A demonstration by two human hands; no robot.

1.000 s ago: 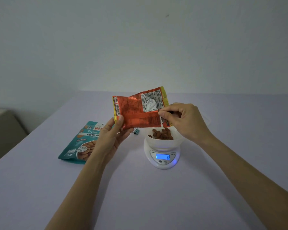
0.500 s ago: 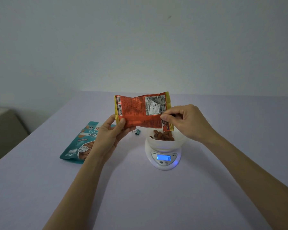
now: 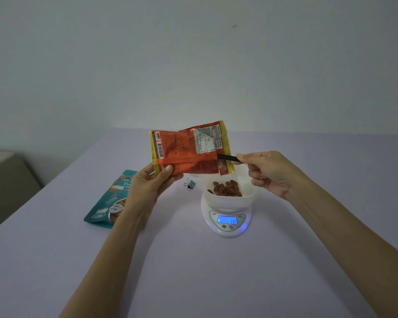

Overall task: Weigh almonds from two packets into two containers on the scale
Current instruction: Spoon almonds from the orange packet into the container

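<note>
Left grip [image 3: 147,189] on orange packet [image 3: 184,152], right grip [image 3: 269,173] on stick [image 3: 228,157]; scale [image 3: 225,229] "18"

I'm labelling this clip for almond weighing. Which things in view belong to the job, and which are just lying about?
Job: orange packet, gripped by left hand; black piece at its edge, pinched by right hand; teal packet; white bowl; almonds; scale.
Lying about: teal binder clip; beige furniture.

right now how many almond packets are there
2. The orange packet is held in the left hand, right hand pinching a black clip on it; the teal packet lies on the table. None seems hidden.
</note>
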